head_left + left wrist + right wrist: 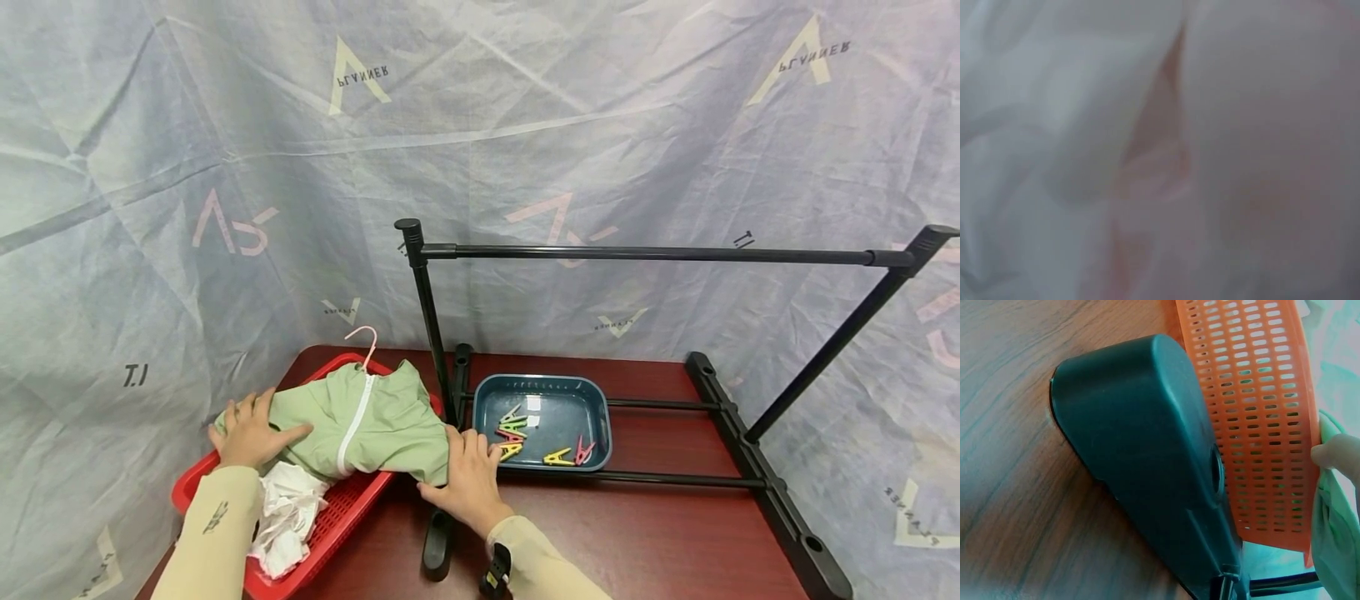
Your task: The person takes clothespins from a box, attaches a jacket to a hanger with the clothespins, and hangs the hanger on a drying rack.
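Green garment (pixel 397 429) on pink hanger (pixel 371 353); lies across red basket (pixel 341 521), one end past its rim | left hand (pixel 251 435) spread; right hand (pixel 472 477) straight-fingered; touching opposite ends, neither gripping | I'd have both smooth outward evenly; hanger kept clear of basket

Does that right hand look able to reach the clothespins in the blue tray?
Probably yes: the right hand touches the green garment, but the clothespins lie close by in the open blue tray.

left wrist view: blurred | pink hanger (pixel 371 353): lower part hidden by green garment (pixel 399 423)
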Motion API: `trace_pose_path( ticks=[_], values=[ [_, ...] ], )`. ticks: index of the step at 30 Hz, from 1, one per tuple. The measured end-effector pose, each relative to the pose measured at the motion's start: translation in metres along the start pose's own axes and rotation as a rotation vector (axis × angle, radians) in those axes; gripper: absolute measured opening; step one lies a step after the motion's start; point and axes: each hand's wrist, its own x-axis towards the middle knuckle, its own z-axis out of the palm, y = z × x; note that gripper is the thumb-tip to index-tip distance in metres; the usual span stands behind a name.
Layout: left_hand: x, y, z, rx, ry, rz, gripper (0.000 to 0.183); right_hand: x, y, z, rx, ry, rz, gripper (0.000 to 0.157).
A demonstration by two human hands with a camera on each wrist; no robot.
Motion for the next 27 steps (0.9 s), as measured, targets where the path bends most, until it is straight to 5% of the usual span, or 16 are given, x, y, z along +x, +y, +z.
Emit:
trace_pose_path(
  ticks=[17, 27],
  values=[
    [0.0005, -0.0035, 0.0034, -0.034, 0.122, 0.012, 0.107, -0.0012, -0.0003, -0.0035, 0.011, 0.034, -0.026, 0.099],
    [-0.0023, -0.0008, -0.003, -0.047, 0.074, 0.007, 0.107, -0.0013, -0.0004, -0.0049, 0.03, 0.041, -0.034, 0.099]
  ],
)
